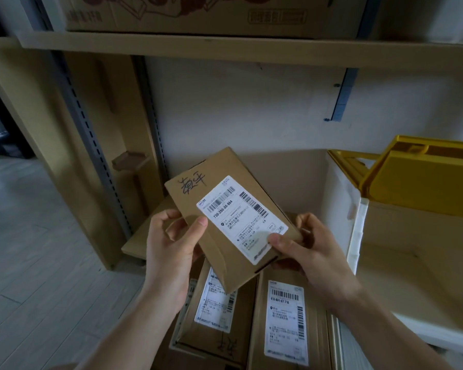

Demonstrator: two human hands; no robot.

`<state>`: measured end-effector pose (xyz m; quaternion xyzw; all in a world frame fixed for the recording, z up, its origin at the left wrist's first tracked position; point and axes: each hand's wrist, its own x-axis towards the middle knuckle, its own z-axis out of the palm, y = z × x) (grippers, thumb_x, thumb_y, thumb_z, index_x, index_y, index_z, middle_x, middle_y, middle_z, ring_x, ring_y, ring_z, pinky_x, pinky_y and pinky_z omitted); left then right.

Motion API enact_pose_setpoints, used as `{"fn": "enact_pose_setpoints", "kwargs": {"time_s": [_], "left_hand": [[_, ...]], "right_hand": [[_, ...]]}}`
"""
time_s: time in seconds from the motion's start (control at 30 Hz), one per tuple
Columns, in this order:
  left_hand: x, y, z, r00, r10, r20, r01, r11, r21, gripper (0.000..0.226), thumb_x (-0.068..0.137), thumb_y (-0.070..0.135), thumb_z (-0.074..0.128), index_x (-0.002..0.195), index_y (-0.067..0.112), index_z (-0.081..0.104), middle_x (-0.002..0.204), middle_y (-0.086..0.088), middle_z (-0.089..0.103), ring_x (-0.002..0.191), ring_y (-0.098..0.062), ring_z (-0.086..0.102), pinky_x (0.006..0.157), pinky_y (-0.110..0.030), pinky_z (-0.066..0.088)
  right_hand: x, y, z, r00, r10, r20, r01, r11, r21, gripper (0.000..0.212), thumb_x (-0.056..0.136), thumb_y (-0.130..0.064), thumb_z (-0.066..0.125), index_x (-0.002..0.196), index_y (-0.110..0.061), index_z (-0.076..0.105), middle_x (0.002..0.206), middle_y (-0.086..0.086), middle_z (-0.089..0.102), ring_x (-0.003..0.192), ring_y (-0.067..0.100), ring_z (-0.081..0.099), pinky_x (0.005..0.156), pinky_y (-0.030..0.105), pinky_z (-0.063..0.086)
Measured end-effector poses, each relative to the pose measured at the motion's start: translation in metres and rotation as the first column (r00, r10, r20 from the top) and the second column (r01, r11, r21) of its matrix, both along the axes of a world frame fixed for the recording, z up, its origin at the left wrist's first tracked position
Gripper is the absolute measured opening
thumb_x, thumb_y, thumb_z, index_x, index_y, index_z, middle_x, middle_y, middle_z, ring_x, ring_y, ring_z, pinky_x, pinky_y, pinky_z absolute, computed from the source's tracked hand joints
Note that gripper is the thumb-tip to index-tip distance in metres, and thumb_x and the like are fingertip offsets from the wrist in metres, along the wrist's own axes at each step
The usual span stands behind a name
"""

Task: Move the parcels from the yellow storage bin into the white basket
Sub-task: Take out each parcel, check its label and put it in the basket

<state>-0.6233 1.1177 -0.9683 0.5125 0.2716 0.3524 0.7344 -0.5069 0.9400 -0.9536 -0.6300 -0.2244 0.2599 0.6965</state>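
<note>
Fingers of the left hand (171, 247) curl round the parcel's (225, 217) near-left edge, thumb on top; the right hand (305, 244) pinches its near-right corner, thumb on the label (242, 218). The parcel is held tilted in the air, its long axis running from near-right to far-left, above two more parcels (286, 321) lying below. The yellow-lidded bin (422, 172) lies to the right, nearer the right hand. Whether the container beneath is the basket cannot be told.

Head-worn view, facing forward and down, close over hands (238, 252)
</note>
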Motion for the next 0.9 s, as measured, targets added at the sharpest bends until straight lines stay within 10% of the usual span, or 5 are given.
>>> {"fn": "enact_pose_setpoints", "kwargs": {"time_s": [0.2,0.57,0.9], "left_hand": [[-0.003,-0.002,0.003,0.995,-0.04,-0.087,0.057,0.978,0.2,0.017,0.089,0.015,0.07,0.105,0.019,0.066,0.098,0.002,0.077,0.093,-0.015,0.074,0.079,-0.035,0.058],[-0.003,0.001,0.001,0.988,-0.047,-0.144,0.085,0.959,0.269,0.012,0.089,0.019,0.07,0.1,0.02,0.068,0.095,0.001,0.076,0.087,-0.013,0.072,0.065,-0.019,0.054],[-0.01,0.024,-0.024,0.884,-0.011,-0.467,0.246,0.862,0.444,0.007,0.091,0.023,0.073,0.09,0.019,0.066,0.085,0.001,0.07,0.084,-0.017,0.067,0.077,-0.03,0.055]], "right_hand": [[0.001,0.006,-0.01,0.987,-0.084,0.134,0.098,0.99,-0.099,0.029,0.093,-0.008,0.068,0.074,-0.008,0.045,0.073,0.008,0.068,0.078,0.017,0.074,0.054,0.02,0.048],[0.003,0.006,-0.013,0.989,-0.098,0.111,0.106,0.992,-0.071,0.023,0.094,-0.004,0.066,0.087,-0.006,0.044,0.09,0.006,0.078,0.085,0.019,0.077,0.063,0.024,0.056],[-0.004,0.013,-0.045,0.984,0.125,0.125,-0.054,0.884,-0.465,0.052,0.085,-0.017,0.079,0.117,-0.032,0.041,0.106,-0.005,0.074,0.091,0.012,0.074,0.077,0.039,0.064]]}}
